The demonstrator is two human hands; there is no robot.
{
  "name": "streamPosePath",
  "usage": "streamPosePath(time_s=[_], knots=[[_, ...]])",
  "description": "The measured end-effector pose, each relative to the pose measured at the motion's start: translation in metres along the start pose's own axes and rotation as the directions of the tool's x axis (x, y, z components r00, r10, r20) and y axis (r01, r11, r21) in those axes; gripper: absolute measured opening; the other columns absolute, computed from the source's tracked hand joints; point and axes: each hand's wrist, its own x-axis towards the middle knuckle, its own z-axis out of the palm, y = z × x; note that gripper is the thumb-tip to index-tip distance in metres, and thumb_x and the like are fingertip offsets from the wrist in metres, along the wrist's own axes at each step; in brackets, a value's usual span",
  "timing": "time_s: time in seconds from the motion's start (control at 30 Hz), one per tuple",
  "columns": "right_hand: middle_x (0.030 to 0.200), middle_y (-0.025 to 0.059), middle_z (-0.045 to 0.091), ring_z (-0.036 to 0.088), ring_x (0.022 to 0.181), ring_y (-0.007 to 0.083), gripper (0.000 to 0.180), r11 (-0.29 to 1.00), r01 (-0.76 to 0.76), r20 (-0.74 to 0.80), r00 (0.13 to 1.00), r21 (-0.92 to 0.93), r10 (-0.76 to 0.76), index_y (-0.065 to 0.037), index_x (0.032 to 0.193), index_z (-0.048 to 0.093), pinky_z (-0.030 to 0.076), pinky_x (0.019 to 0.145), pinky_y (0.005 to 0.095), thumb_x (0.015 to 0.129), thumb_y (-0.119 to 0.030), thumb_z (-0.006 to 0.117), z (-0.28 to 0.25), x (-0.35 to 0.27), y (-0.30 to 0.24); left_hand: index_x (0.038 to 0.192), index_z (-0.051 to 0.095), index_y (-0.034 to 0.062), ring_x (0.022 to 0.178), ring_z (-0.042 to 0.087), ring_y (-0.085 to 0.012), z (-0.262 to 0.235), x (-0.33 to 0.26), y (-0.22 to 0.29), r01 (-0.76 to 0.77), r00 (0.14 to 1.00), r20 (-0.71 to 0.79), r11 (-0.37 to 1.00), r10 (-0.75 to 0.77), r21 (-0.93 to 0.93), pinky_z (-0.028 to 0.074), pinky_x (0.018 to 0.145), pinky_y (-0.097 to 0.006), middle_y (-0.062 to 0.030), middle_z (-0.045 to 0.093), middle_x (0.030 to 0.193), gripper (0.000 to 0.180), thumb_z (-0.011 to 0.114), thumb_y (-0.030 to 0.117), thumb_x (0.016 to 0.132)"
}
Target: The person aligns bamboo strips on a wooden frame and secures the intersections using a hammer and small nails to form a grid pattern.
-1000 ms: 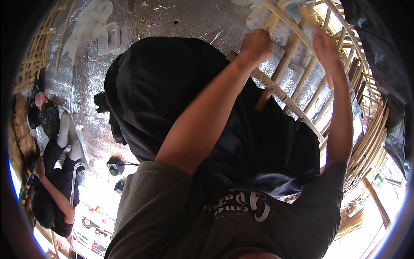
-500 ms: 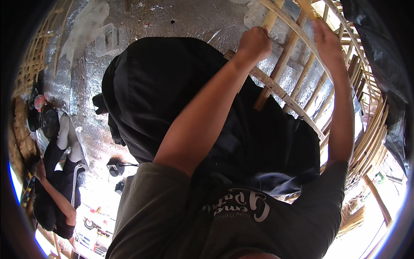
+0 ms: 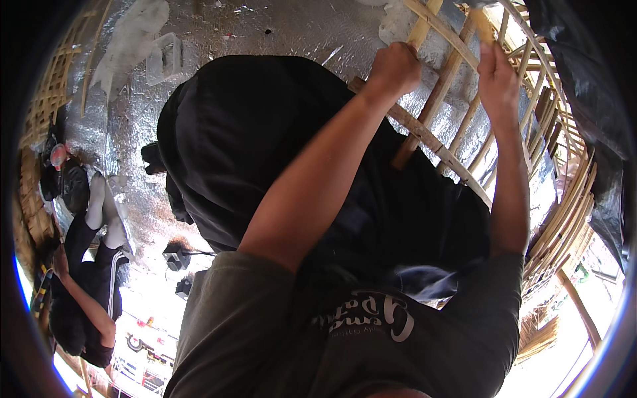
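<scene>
My left hand (image 3: 396, 69) is closed in a fist around a pale bamboo slat (image 3: 423, 28) that runs up and away from it. My right hand (image 3: 498, 76) grips a yellowish wooden piece (image 3: 483, 26); motion blurs its far end, so its kind is unclear. Both hands are over a frame of bamboo slats crossed by curved strips. One cross strip (image 3: 431, 137) passes below my left hand, and a darker slat (image 3: 434, 99) lies between the hands. My legs, in black cloth (image 3: 265, 126), stretch out under the frame's near side.
At the right stands a bundle of thin bamboo strips (image 3: 564, 229), with dark plastic sheeting (image 3: 597, 99) beyond. A seated person (image 3: 93, 265) works at the far left beside woven bamboo. On the silvery floor sheet are a clear plastic container (image 3: 164, 60) and a small black box (image 3: 176, 257).
My right hand has shifted a little left and nearer me, with the yellowish wooden piece. My left hand stays nearly in place on its slat.
</scene>
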Motion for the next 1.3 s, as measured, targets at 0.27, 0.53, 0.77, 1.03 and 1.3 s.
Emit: streamPosePath(time_s=[0.27,0.53,0.77,1.03,1.3], knots=[[0.07,0.0164,0.064,0.067,0.063,0.0312,0.029,0.987,-0.158,0.23,0.96,-0.026,0.16,-0.01,0.106,0.059,0.05,0.058,0.0462,0.101,-0.036,0.045,-0.001,-0.015,-0.001,0.093,0.062,-0.0068,0.081,0.066,-0.0431,-0.001,-0.005,-0.006,-0.086,0.996,-0.011,0.994,0.087,0.066,0.053,0.08,-0.049,-0.029,0.066,0.084,0.05,0.031,0.03,0.102],[0.067,0.0185,0.062,0.065,0.064,0.0368,0.025,0.998,-0.058,0.064,0.996,0.01,0.057,-0.008,0.098,0.057,0.048,0.054,0.0454,0.101,-0.031,0.046,0.0,-0.008,0.0,0.096,0.063,-0.0063,0.084,0.065,-0.0446,0.002,0.0,-0.007,-0.081,0.996,-0.038,0.996,0.083,0.045,0.052,0.08,-0.05,-0.0293,0.066,0.087,0.049,0.032,0.031,0.102],[0.067,0.0192,0.061,0.064,0.06,0.0377,0.023,0.997,0.05,-0.007,0.999,-0.054,-0.05,-0.007,0.098,0.056,0.047,0.05,0.0442,0.1,-0.029,0.049,0.005,-0.017,0.005,0.094,0.063,-0.0067,0.084,0.065,-0.0456,0.0,-0.003,-0.003,-0.038,0.999,-0.025,0.999,0.038,0.024,0.051,0.079,-0.051,-0.0301,0.065,0.086,0.05,0.032,0.031,0.102],[0.066,0.0184,0.062,0.064,0.06,0.0389,0.02,0.992,-0.126,0.172,0.977,0.011,0.123,-0.009,0.098,0.057,0.046,0.047,0.0461,0.099,-0.028,0.051,0.001,-0.025,-0.004,0.091,0.063,-0.0076,0.081,0.065,-0.0448,0.003,-0.001,-0.006,-0.079,0.996,-0.048,0.997,0.08,0.027,0.052,0.08,-0.05,-0.0291,0.066,0.081,0.052,0.031,0.032,0.102],[0.07,0.0203,0.064,0.064,0.067,0.0428,0.021,0.987,0.034,0.167,0.986,-0.159,-0.007,-0.009,0.101,0.055,0.05,0.054,0.0503,0.099,-0.029,0.05,0.009,-0.022,0.001,0.094,0.064,-0.0074,0.093,0.063,-0.0474,-0.005,-0.007,0.002,-0.084,0.996,0.023,0.996,0.083,0.013,0.049,0.085,-0.051,-0.0319,0.065,0.09,0.052,0.03,0.032,0.102]])
